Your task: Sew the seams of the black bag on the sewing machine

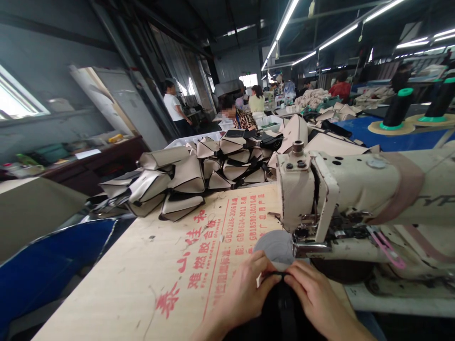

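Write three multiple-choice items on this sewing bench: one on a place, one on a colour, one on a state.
1. Where does the pile of beige pieces lie?
A. at the far end of the board, beyond the hands
B. under the sewing machine
C. on the blue cloth at the left

2. What colour is the printing on the board?
A. green
B. red
C. black

3. What are the left hand and right hand doing?
A. resting apart, holding nothing
B. both pinching the black piece in front of the sewing machine
C. lifting a thread cone

Answers: 1 A, the pile sits on the board's far part; 2 B, the characters are red; 3 B, both sets of fingertips meet on the black piece's edge.
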Motion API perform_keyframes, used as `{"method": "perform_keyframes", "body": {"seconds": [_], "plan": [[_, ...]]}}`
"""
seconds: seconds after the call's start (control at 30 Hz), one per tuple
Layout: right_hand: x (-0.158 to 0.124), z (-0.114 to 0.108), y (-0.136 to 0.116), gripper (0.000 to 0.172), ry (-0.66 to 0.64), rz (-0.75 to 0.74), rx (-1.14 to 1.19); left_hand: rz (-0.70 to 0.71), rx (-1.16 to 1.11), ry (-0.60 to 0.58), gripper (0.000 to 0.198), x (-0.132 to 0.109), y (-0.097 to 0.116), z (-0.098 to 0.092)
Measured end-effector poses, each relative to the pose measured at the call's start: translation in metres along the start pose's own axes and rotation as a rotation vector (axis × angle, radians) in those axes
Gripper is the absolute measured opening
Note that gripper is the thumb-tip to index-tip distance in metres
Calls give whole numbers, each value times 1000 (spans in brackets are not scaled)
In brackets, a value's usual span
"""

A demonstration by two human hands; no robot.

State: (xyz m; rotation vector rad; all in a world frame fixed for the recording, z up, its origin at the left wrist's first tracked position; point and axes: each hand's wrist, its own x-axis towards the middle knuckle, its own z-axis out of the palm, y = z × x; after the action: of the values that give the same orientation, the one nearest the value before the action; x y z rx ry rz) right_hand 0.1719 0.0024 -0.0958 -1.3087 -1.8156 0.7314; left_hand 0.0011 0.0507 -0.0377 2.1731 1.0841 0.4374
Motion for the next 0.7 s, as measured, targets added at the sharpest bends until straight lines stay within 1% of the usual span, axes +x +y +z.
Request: {"method": "perform_keyframes", "body": {"seconds": [0.1,0.17,0.23,0.3,0.33,0.4,0.43,0.47,0.5,0.53,0.6,0.63,0.7], "plan": [[4,-5,2,19,-64,8,-6,-6,11,-8,13,5,-1,1],[6,-8,2,21,-75,21,-15,-20,7,-9,14,7,1,0],[9,-11,2,22,-77,27,-14,-32,-2,-18,15,4,5,-5],[11,-12,1,23,-72,9,-10,-56,1,-35,17,-4,11,-10],[11,-12,1,23,-64,-3,-7,-94,21,-46,24,-9,14,-12],[11,-12,2,24,-42,-30,3,-233,105,-61,49,-20,18,-11],[10,-12,3,24,-30,-40,8,-312,157,-67,62,-23,19,-7],[10,-12,4,25,-23,-49,11,-370,204,-76,69,-25,20,-3],[9,-12,5,26,-22,-61,10,-397,248,-90,71,-25,19,3],[8,-12,6,26,-25,-72,3,-398,286,-111,68,-23,17,8],[8,-13,7,27,-38,-98,-31,-367,348,-167,59,-16,12,16],[8,-14,8,28,-50,-113,-50,-350,374,-195,56,-12,10,17],[8,-15,8,28,-81,-143,-81,-317,406,-245,51,-4,4,13]]}}
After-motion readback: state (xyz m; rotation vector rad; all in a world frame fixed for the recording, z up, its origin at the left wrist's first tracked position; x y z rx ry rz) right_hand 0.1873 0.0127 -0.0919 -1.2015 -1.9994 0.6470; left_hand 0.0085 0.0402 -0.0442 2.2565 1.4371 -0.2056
